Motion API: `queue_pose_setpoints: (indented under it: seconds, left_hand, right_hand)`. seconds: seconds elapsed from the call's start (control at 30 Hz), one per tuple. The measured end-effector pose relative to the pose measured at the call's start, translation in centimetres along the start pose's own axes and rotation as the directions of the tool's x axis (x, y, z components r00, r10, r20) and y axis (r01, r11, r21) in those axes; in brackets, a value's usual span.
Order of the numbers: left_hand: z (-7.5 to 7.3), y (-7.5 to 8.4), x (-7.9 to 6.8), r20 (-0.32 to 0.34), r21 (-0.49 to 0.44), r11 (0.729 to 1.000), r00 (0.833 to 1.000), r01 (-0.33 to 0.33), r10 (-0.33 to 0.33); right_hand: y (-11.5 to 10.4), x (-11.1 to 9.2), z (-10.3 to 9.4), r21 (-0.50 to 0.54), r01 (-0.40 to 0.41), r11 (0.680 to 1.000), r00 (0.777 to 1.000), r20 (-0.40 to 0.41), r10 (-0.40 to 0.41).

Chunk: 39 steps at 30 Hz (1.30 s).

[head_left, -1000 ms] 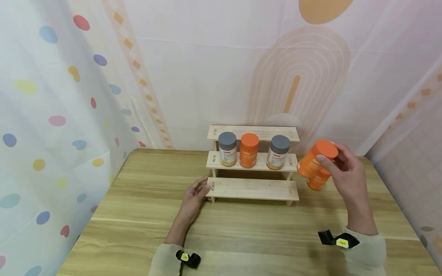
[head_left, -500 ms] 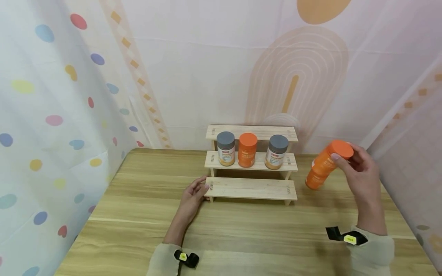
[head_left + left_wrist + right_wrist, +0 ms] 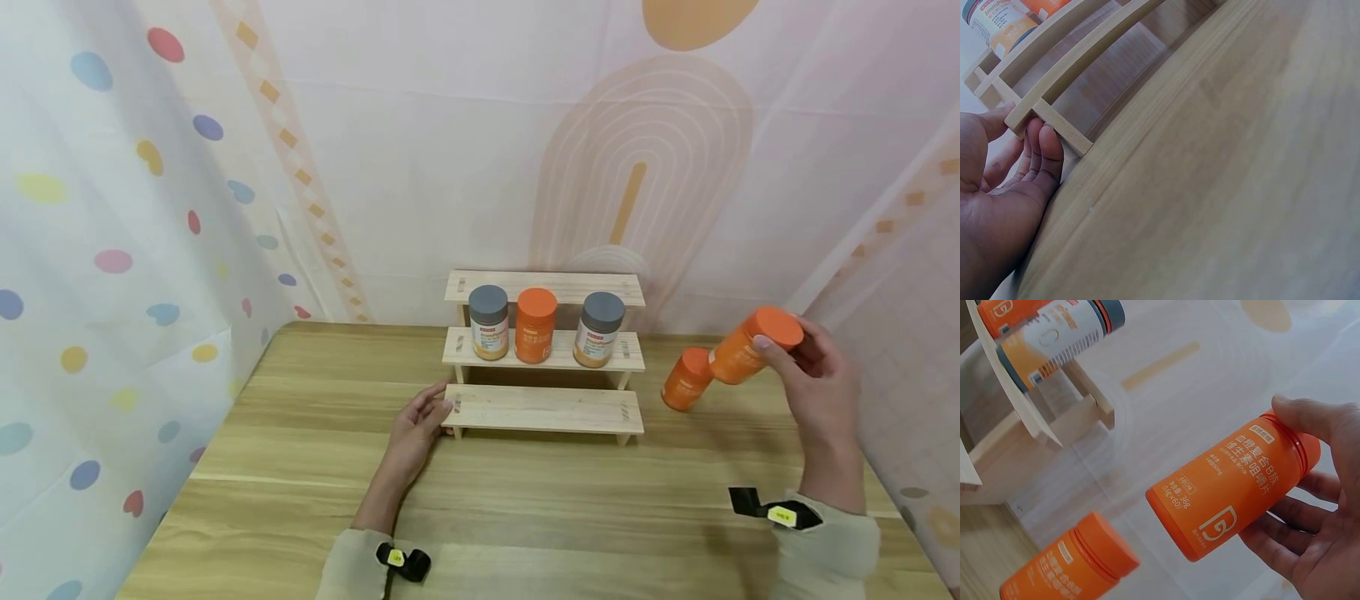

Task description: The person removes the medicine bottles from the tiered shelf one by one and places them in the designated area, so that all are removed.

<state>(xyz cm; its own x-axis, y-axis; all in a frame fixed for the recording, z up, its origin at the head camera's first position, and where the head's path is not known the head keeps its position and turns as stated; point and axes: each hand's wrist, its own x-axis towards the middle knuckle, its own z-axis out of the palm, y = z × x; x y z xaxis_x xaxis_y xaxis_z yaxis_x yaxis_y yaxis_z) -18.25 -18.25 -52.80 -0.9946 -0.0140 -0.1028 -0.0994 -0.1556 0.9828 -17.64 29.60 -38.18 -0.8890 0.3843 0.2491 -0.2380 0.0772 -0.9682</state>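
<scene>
My right hand (image 3: 825,392) grips an orange pill bottle (image 3: 750,348) near its lid, thumb on one side and fingers on the other. The bottle is tilted and raised above the table. Below and left of it a second orange bottle (image 3: 686,382) stands on the table. With my left hand (image 3: 412,429) I pinch the left end of the lowest step of a wooden three-step rack (image 3: 547,410). In the left wrist view the thumb lies at the step's edge (image 3: 1054,78) and the fingertips curl beneath it, by the rack's leg.
On the rack's middle step stand a grey-lidded bottle (image 3: 489,325), an orange bottle (image 3: 536,327) and another grey-lidded bottle (image 3: 599,330). A patterned curtain (image 3: 420,167) hangs behind the wooden table (image 3: 555,508) and along both sides.
My right hand has carried the orange bottle rightward, away from the rack and past the standing orange bottle. The left hand keeps its hold on the step.
</scene>
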Motion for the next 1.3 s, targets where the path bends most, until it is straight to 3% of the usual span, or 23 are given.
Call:
queue_pose_setpoints:
  seconds: [0.23, 0.5, 0.83, 1.3]
  left_hand:
    - [0.0, 0.0, 0.0, 0.005, -0.011, 1.000, 1.000, -0.001, 0.001]
    - [0.0, 0.0, -0.1, 0.002, -0.008, 1.000, 1.000, 0.000, 0.000]
    - [0.0, -0.1, -0.1, -0.006, -0.009, 1.000, 1.000, -0.006, 0.006]
    - [0.1, -0.3, 0.2, -0.002, 0.002, 1.000, 1.000, -0.024, 0.024]
  right_hand:
    - [0.8, 0.3, -1.4, -0.011, -0.016, 1.000, 1.000, -0.024, 0.016]
    - [2.5, 0.5, -2.8, -0.002, 0.008, 1.000, 0.998, 0.068, -0.008]
    - [4.9, 1.0, -3.8, -0.116, -0.074, 0.990, 0.982, 0.166, 0.093]
    - [8.2, 1.3, -5.0, -0.033, -0.062, 0.998, 0.956, 0.285, 0.069]
